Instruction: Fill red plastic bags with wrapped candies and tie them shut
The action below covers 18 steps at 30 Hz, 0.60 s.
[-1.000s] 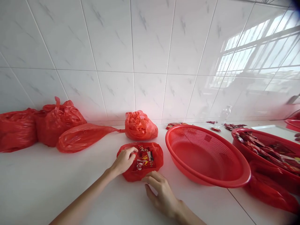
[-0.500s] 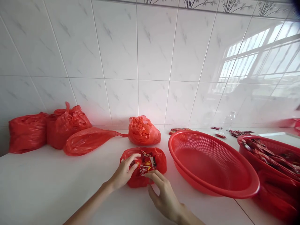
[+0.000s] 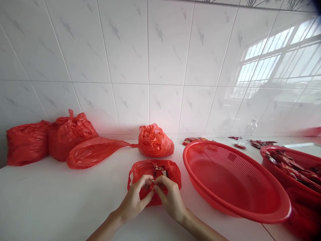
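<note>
My left hand (image 3: 135, 198) and my right hand (image 3: 172, 198) meet over an opened red plastic bag (image 3: 175, 169) on the white counter. Both have thumb and fingertips pinched on a small red packet (image 3: 152, 186), most of which the fingers cover. Inside the bag, beyond my fingertips, lie more red printed packets (image 3: 158, 166) with yellow and white markings. A second red bag (image 3: 155, 140), its top bunched up, stands just behind this one against the wall.
To the right sits a big red perforated basket (image 3: 225, 180). Beyond it is another red basket (image 3: 265, 149) filled with dark red packets. A clear bottle (image 3: 250, 129) and loose packets (image 3: 262, 144) lie near the wall. Full red bags (image 3: 27, 144) and a flattened bag (image 3: 92, 152) occupy the left.
My hands have drawn together and slightly toward me. A small red packet is now pinched between them above the near side of the bag. The view has shifted a little.
</note>
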Available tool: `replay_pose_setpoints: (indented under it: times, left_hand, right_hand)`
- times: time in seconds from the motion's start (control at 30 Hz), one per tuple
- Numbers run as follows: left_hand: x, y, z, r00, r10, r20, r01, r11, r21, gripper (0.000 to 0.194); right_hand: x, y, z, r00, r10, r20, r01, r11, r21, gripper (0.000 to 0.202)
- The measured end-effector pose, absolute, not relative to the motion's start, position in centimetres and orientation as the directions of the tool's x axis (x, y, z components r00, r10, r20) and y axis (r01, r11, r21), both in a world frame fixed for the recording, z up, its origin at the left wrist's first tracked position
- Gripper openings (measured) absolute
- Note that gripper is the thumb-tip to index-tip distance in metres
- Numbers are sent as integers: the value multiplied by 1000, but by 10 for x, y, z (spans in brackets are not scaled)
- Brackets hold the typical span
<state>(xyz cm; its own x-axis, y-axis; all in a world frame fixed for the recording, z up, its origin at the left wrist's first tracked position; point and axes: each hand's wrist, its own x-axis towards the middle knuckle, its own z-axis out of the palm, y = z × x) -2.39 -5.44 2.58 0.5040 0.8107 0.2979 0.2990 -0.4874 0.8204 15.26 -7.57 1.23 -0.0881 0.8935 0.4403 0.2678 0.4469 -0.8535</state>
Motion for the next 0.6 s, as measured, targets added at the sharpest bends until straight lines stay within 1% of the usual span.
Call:
replay_pose_setpoints:
  times: [0.07, 0.13, 0.27, 0.4, 0.5, 0.6]
  left_hand:
    - [-26, -52, 23, 490, 829, 270, 307, -454, 836, 27]
    - [-29, -50, 24, 495, 835, 240, 316, -430, 846, 25]
    - [-33, -49, 29, 489, 852, 188, 336, -382, 861, 28]
    - [-35, -49, 29, 440, 875, 202, 349, -374, 859, 31]
    - [-38, -46, 28, 388, 887, 249, 415, -410, 812, 35]
    - [-41, -39, 22, 360, 888, 286, 484, -439, 757, 36]
  right_hand:
    - [153, -76, 9, -47, 916, 400, 177, 401, -899, 11]
    - [152, -76, 7, -6, 925, 380, 98, 379, -920, 14]
    - [150, -75, 5, 11, 925, 380, 29, 379, -925, 17]
    - [150, -76, 4, -4, 916, 400, 63, 400, -914, 13]
    - [151, -76, 4, -7, 907, 421, 122, 419, -900, 6]
    - [152, -78, 4, -30, 900, 435, 204, 431, -879, 9]
